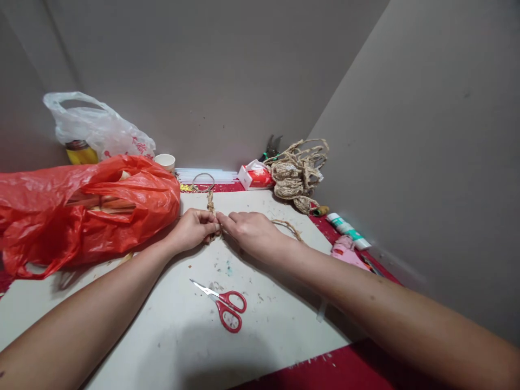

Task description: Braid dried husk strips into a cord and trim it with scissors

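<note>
Grey walls (182, 70) close in the far side and the right. Next in size, a pale board (170, 336) over a red covering (325, 368), which shows along the far edge, down the right and at the near right corner. Red plastic bag (142, 227) lies on the left of the board, its opening showing a bundle of thin strips; a white plastic bag (97, 127) with red print stands behind it, next to a yellow container (81, 155). Rope bundle (290, 176), loosely wound, heaped at the far right. Right hand (249, 230): over the board's centre, fingers bent and nearly together, tips meeting those of the other hand; its thumb is hidden, so cannot tell if it grips. Left hand (193, 230): thumb and fingers pinched on the lower end of a knotted cord. Red-and-white tissue pack (260, 177) touches the rope bundle's left side. Scissors (221, 300), red-handled, lie nearer than both hands, blades pointing far left. White cup (165, 161) just behind the red bag. Knotted cord (210, 201) runs from the fingertips toward the far edge, with a thin ring (203, 174) at its far end. Smallest: scraps (229, 268) scattered around the scissors.
</note>
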